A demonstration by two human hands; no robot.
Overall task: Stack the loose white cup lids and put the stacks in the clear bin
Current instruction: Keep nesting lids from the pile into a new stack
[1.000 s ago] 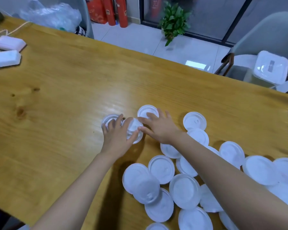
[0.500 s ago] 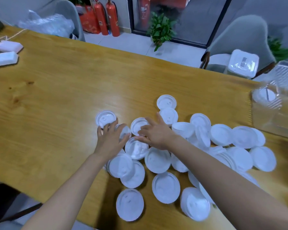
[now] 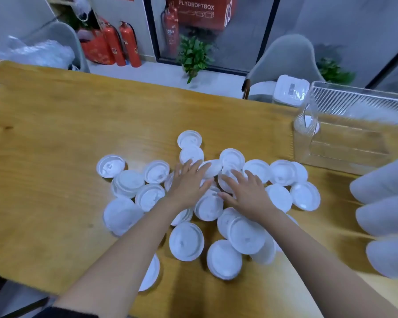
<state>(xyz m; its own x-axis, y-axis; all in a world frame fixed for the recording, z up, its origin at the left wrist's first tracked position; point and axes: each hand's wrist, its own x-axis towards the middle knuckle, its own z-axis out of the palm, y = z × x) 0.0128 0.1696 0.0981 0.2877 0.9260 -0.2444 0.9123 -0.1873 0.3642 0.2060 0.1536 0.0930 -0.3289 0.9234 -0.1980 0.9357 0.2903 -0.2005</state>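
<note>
Several loose white cup lids [image 3: 186, 241] lie scattered and overlapping in the middle of the wooden table [image 3: 55, 134]. My left hand [image 3: 186, 183] lies flat on the lids near the centre of the pile, fingers straight and spread. My right hand [image 3: 246, 191] rests flat on lids just to its right, fingers also straight. Neither hand grips a lid. The clear bin [image 3: 345, 134] stands at the table's far right with a white lid [image 3: 308, 123] visible inside its left corner.
A blurred stack of white lids [image 3: 386, 226] looms close to the camera at the right edge. A grey chair [image 3: 285, 65] with a white box [image 3: 291, 89] sits behind the table. Red fire extinguishers [image 3: 122, 44] and a potted plant [image 3: 193, 56] stand on the floor beyond.
The view has tilted up and shifted right, bringing the clear bin into sight. Both hands moved right from the left lids to the centre of the pile and now lie flat.
</note>
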